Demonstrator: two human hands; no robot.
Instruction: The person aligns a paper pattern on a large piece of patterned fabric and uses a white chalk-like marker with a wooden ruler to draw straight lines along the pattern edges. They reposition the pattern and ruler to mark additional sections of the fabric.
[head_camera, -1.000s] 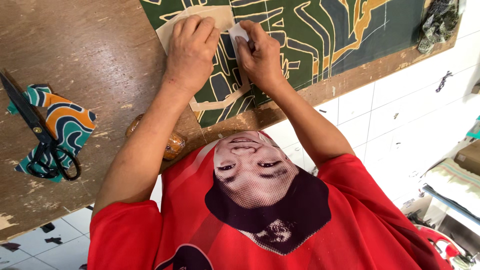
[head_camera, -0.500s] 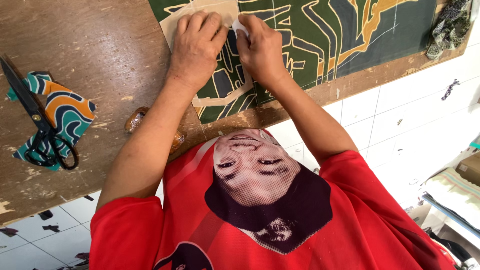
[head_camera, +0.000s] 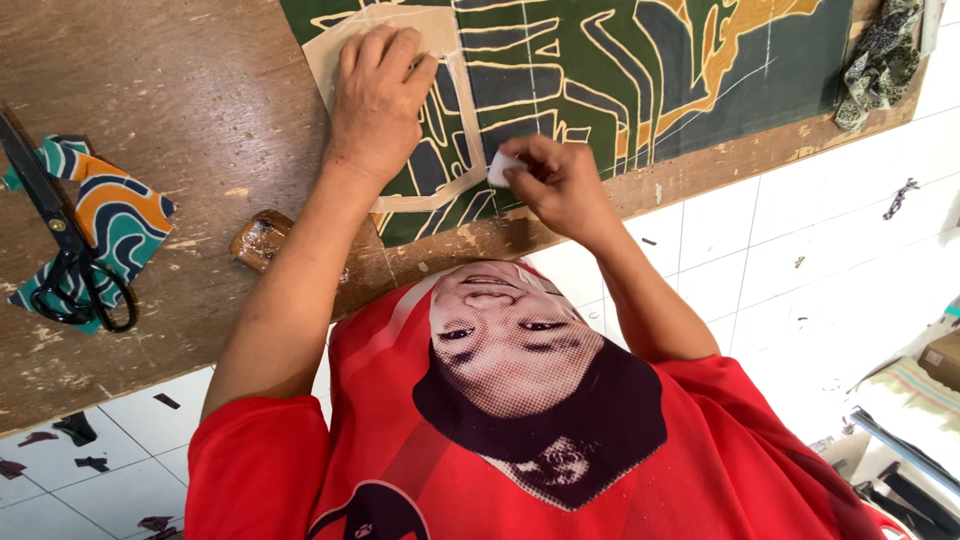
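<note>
A green fabric (head_camera: 640, 70) with cream, orange and grey lines lies on the wooden table (head_camera: 180, 90). A beige paper pattern piece (head_camera: 440, 30) rests on the fabric's left part. My left hand (head_camera: 378, 100) presses flat on that pattern, fingers spread. My right hand (head_camera: 560, 185) is near the pattern's lower right corner, close to the table's front edge, and pinches a small white piece of chalk (head_camera: 500, 167) against the fabric.
Black scissors (head_camera: 60, 245) lie on a teal and orange fabric scrap (head_camera: 120, 215) at the left. A small brown wrapped lump (head_camera: 260, 238) sits by my left forearm. A dark patterned cloth bundle (head_camera: 880, 60) is at the top right. Scraps dot the white tiled floor (head_camera: 800, 250).
My right hand has drawn the chalk from the pattern's top down along its right edge toward me. My left hand has stayed on the pattern.
</note>
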